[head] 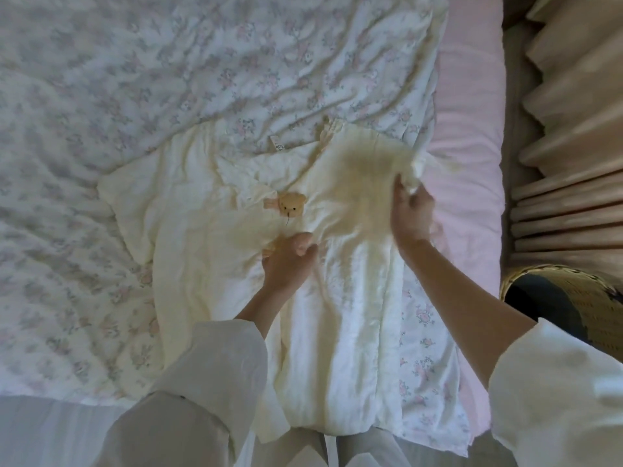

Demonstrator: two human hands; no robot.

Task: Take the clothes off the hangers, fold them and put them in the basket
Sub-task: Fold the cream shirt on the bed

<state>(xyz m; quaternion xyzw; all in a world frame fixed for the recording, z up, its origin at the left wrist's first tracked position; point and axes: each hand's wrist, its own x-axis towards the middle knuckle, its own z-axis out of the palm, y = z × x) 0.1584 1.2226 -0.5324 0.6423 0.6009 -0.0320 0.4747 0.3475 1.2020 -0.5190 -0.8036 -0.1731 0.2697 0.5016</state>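
A cream garment (pixel 209 210) with a small teddy bear patch (pixel 292 204) lies spread flat on the floral bedcover (pixel 135 79). My left hand (pixel 290 261) presses and pinches the cloth just below the bear. My right hand (pixel 412 210) grips the garment's right sleeve, lifted off the bed and blurred. A woven basket (pixel 583 298) stands at the right edge beside the bed, with dark cloth inside. No hanger is in view.
A pink sheet (pixel 468 129) runs along the bed's right side. Beige pleated curtains (pixel 573 129) hang beyond it at the right. My white sleeves and trousers fill the bottom of the view.
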